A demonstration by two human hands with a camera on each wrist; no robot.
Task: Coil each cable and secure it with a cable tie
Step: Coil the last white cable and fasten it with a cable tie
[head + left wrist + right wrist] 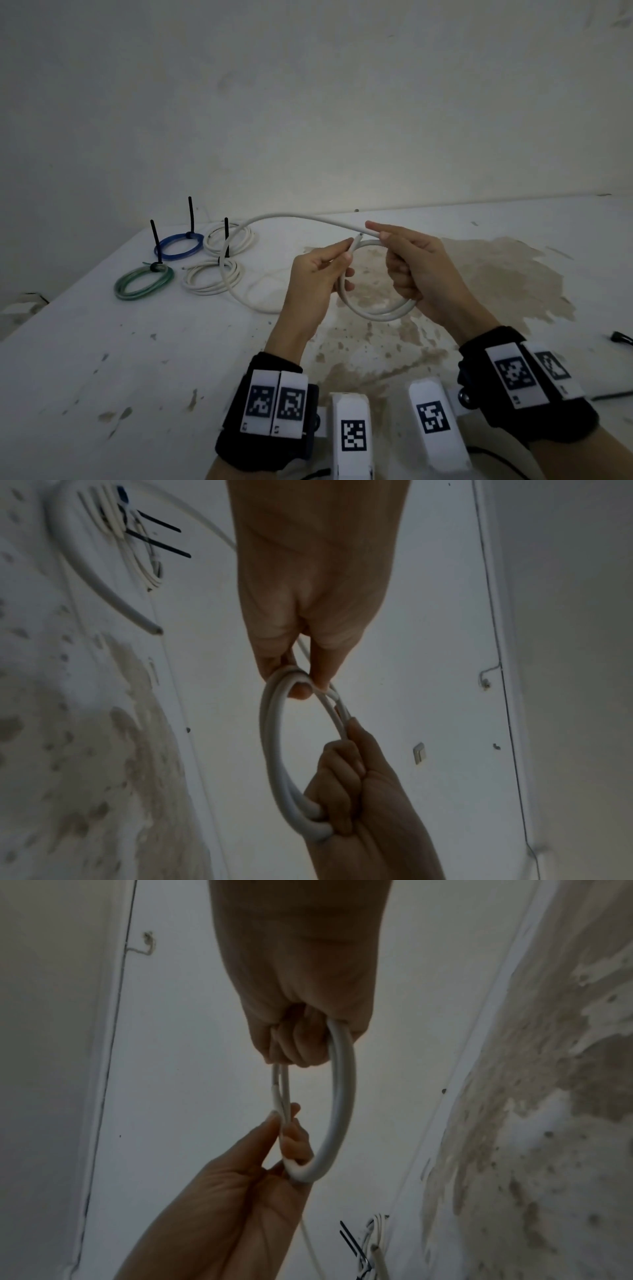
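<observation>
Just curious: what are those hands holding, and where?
Both hold the white cable: left hand pinches its coil near the end, right hand grips the coil's opposite side.

Four tied coils crowd the table's (pixel 102 394) far left: blue coil (pixel 179 246), green coil (pixel 144 282), two white coils (pixel 212 279), black cable ties (pixel 190 214) sticking upward. A loose white cable (pixel 291 216) arcs beside them. The near left lies open.

The room was dim and evenly lit, with soft shadows. The head view bowed straight lines near its edges. Both wrist views were darker, grainy and slightly blurred, rendering the hands as dark shapes against pale surfaces.
</observation>
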